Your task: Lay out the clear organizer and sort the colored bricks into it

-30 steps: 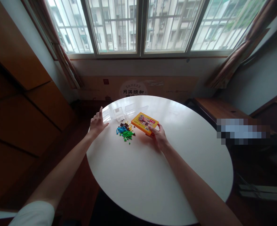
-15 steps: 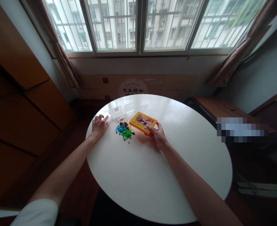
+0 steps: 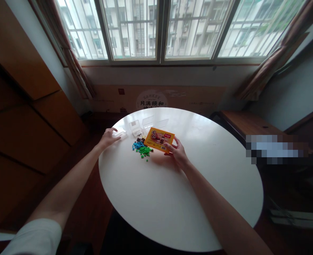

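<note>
At the far left, well apart from the fingers, stands a wooden cabinet (image 3: 15, 120), and a gathered curtain (image 3: 75, 67) hangs beyond the left fingers. The left hand (image 3: 108, 138) is at the left rim of the white oval surface (image 3: 151, 198), its thumb and fingers apart around the near end of a clear plastic container (image 3: 121, 132); whether they press on it, I cannot tell. Just right of those fingers sits a second clear container (image 3: 135, 127). Nearer the person, between the two hands, lies a loose pile of small toy bricks: dark brown ones (image 3: 140, 140) at the back, blue ones (image 3: 138, 146) in the middle and green ones (image 3: 145, 151) in front, with one green piece apart from the rest. Behind the pile, two more transparent plastic pieces (image 3: 147, 122) lie beyond the right fingers. Right of the bricks, a yellow printed box (image 3: 158, 136) is clamped in the fingers of the right hand (image 3: 178, 151), thumb on the printed face at the lower right corner; the box tilts toward the person, its left end overlapping the pile in view. Well to the right of these fingers stands a wooden desk (image 3: 244, 118).
</note>
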`<state>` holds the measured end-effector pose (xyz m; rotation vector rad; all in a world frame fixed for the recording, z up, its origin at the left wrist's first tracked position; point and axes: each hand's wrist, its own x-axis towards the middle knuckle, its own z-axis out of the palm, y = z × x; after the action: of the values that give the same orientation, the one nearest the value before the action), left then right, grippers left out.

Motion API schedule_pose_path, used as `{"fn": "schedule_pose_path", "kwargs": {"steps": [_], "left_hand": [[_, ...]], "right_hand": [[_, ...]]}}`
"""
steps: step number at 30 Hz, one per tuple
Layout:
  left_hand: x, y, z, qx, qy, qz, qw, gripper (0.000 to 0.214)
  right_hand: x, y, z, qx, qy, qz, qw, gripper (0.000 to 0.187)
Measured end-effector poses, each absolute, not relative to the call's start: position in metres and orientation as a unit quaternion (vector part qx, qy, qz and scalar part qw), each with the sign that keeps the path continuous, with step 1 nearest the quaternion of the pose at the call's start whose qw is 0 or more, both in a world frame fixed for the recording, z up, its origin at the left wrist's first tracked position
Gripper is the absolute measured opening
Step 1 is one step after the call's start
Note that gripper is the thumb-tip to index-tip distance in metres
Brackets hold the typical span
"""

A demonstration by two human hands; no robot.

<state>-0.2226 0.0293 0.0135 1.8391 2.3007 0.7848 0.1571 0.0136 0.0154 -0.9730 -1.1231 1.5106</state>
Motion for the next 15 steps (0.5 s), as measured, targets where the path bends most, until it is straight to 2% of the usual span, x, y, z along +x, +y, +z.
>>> {"fn": "schedule_pose_path", "kwargs": {"steps": [3, 9, 15], "left_hand": [[-0.233, 0.016, 0.017, 0.566, 0.762, 0.309, 0.059, 0.053], [-0.239, -0.024, 0.027, 0.543, 0.699, 0.465, -0.022, 0.056], [-0.237, -0.040, 0.033, 0.566, 0.655, 0.496, -0.068, 0.048]], "right_hand": [[0.149, 0.013, 0.019, -0.389, -0.480, 0.624, 0.478, 0.071], [0.091, 0.014, 0.041, -0.358, -0.522, 0.641, 0.434, 0.062], [0.000, 0.038, 0.050, -0.360, -0.595, 0.622, 0.359, 0.027]]}}
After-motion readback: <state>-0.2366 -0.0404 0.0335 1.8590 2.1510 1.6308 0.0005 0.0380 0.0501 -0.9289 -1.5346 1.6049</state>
